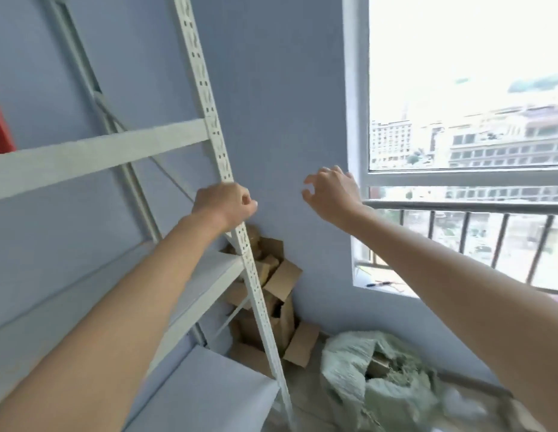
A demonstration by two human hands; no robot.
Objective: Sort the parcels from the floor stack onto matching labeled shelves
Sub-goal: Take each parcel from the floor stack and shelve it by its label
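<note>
A heap of brown cardboard parcels (pixel 282 280) lies on the floor in the corner, behind the white metal shelf rack (pixel 100 157). My left hand (pixel 223 207) grips the rack's perforated front post (pixel 255 294) at mid height. Raised in the air in front of the blue wall, beside the window frame, my right hand (pixel 332 191) has loosely curled fingers and holds nothing. Two white shelf boards (pixel 206 282) show below my left arm. No shelf labels are visible.
A pale green woven sack (pixel 358 366), torn open with boxes inside, sits on the floor at the lower right. A window with a metal railing (pixel 458 208) fills the right side; a pen (pixel 379 284) lies on its sill. A red object (pixel 0 129) shows at the far left.
</note>
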